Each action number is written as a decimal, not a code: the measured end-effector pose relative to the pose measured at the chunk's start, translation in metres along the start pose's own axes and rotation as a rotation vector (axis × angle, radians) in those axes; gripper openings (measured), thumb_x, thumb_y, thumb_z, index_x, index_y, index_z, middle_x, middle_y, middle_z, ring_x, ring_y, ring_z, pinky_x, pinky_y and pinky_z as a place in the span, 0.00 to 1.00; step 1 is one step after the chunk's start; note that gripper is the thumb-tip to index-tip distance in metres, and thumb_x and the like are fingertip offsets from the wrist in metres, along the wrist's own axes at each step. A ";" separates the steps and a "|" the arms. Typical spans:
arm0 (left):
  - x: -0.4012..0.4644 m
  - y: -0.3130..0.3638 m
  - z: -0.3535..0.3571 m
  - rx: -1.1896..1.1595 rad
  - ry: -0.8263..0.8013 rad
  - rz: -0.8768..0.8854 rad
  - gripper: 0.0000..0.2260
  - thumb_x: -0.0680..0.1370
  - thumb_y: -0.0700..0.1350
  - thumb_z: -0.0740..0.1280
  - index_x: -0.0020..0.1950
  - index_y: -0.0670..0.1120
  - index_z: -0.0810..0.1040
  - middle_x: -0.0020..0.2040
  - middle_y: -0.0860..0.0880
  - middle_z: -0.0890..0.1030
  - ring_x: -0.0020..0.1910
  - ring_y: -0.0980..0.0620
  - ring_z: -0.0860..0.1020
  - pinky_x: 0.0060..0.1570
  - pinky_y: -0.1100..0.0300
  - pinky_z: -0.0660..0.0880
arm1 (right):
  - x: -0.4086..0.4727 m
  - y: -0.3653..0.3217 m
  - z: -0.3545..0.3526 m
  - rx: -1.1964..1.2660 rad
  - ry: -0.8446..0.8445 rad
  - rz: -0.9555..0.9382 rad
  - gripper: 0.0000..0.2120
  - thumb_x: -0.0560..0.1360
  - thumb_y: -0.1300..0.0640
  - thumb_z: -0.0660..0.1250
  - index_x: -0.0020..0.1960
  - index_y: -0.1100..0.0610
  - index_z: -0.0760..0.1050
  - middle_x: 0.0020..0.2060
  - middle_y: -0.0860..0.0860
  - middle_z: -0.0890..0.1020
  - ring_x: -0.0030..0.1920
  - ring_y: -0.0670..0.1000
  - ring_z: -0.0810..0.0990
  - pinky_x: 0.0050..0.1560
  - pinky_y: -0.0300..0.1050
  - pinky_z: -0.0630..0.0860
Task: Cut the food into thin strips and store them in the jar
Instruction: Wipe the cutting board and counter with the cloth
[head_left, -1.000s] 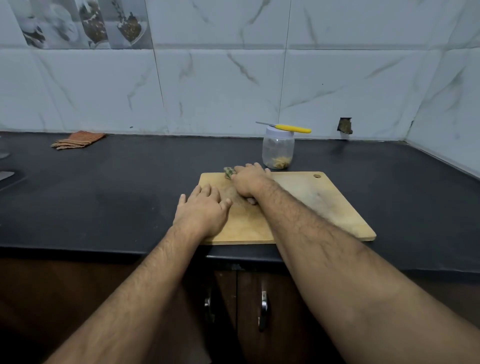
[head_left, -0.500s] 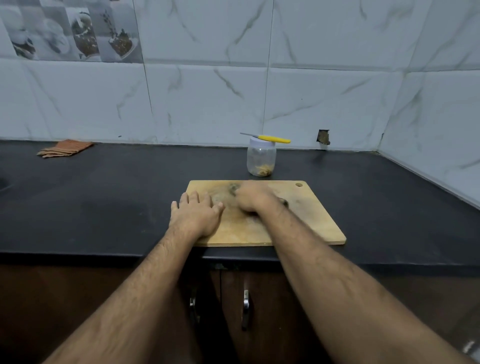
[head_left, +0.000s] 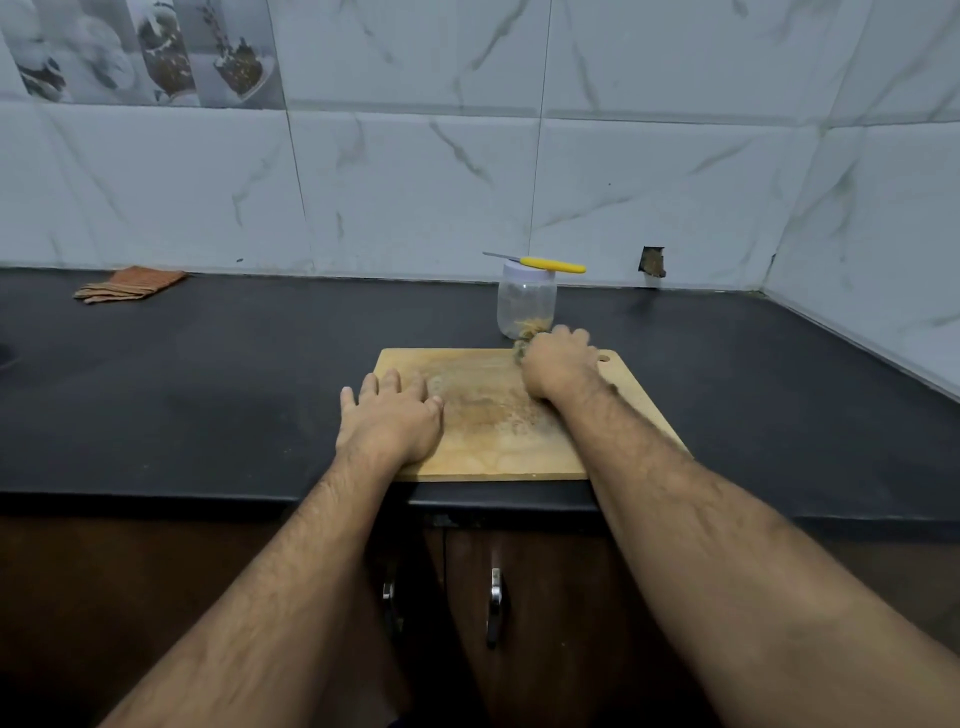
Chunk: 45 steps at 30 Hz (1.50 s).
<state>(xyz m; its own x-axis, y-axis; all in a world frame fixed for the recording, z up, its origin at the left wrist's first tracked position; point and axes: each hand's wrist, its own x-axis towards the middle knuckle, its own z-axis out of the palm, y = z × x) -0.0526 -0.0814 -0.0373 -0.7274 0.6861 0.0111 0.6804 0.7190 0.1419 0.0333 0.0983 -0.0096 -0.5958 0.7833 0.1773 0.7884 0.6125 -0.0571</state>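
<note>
Pressing our left hand (head_left: 392, 418) flat, fingers straight, on the cutting board's (head_left: 498, 447) near-left corner, we curled our right hand (head_left: 558, 364) around a clump of food (head_left: 519, 349) at its far edge, just beside the jar (head_left: 525, 304) with the knife (head_left: 540, 263) lying across its lid.

Home kitchen: dark countertop (head_left: 208, 374), marble wall tiles (head_left: 415, 197), cupboard handles (head_left: 496, 605).

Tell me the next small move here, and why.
Probably lift the knife off the jar. It lies across the lid, blocking it, while the right hand holds gathered food at the board's far edge beside the jar.
</note>
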 end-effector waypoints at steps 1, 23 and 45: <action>0.000 0.001 0.000 0.000 -0.002 0.000 0.26 0.83 0.57 0.42 0.81 0.52 0.54 0.81 0.46 0.51 0.80 0.43 0.47 0.76 0.40 0.44 | -0.006 -0.015 0.001 0.054 -0.006 -0.062 0.17 0.81 0.53 0.56 0.66 0.57 0.74 0.66 0.58 0.72 0.64 0.61 0.69 0.62 0.57 0.69; -0.002 0.000 -0.002 -0.016 0.009 0.002 0.25 0.84 0.56 0.43 0.80 0.52 0.54 0.82 0.47 0.50 0.80 0.44 0.47 0.77 0.40 0.43 | 0.011 -0.029 -0.009 0.305 0.124 -0.250 0.11 0.76 0.49 0.67 0.54 0.51 0.83 0.50 0.51 0.84 0.53 0.55 0.80 0.49 0.46 0.76; 0.001 0.021 -0.012 0.003 0.027 0.111 0.22 0.84 0.54 0.47 0.76 0.51 0.64 0.79 0.45 0.60 0.79 0.42 0.53 0.76 0.43 0.49 | -0.004 0.022 0.007 0.077 0.056 -0.125 0.22 0.79 0.39 0.57 0.66 0.49 0.76 0.59 0.55 0.74 0.60 0.57 0.71 0.58 0.55 0.72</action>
<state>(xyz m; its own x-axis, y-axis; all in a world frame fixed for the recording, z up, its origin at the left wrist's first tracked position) -0.0403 -0.0670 -0.0228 -0.6500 0.7580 0.0536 0.7568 0.6395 0.1353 0.0523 0.1097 -0.0180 -0.6774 0.6946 0.2422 0.6931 0.7130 -0.1059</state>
